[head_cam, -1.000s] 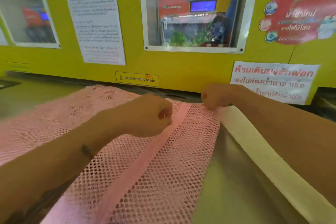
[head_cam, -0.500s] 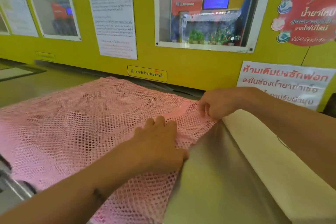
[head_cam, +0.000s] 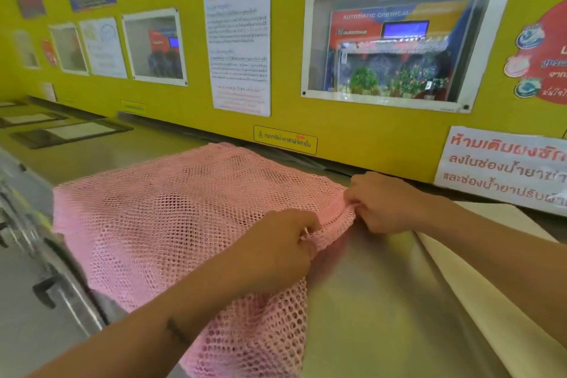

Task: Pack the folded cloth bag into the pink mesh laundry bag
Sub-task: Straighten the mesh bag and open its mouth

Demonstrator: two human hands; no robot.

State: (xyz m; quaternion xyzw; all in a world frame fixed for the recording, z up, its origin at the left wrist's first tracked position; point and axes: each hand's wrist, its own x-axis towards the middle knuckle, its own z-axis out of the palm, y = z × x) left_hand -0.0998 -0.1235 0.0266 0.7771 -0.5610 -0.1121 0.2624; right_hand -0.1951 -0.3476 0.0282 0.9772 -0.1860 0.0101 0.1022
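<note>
From the head camera, a pink open-weave mesh laundry bag (head_cam: 159, 224) lies spread flat on a shiny metal table (head_cam: 362, 301), reaching from the left edge of the table to the middle. Its right-hand edge, a band of solid pink fabric, is bunched up between the two hands. The left hand (head_cam: 276, 248) is curled closed, its fingertips pinching that pink edge near the middle of the table. The right hand (head_cam: 386, 202) is just beside it, a little farther back, also closed with its fingers pinching the same gathered edge. The two hands are near each other but not touching. A cream-coloured cloth bag (head_cam: 478, 279) lies flat on the table to the right, partly under the right forearm, running toward the lower right corner; its near end sits just beside the mesh edge, outside the mesh. Behind the table stands a yellow wall panel (head_cam: 352, 138) with printed notices and a framed window.
</note>
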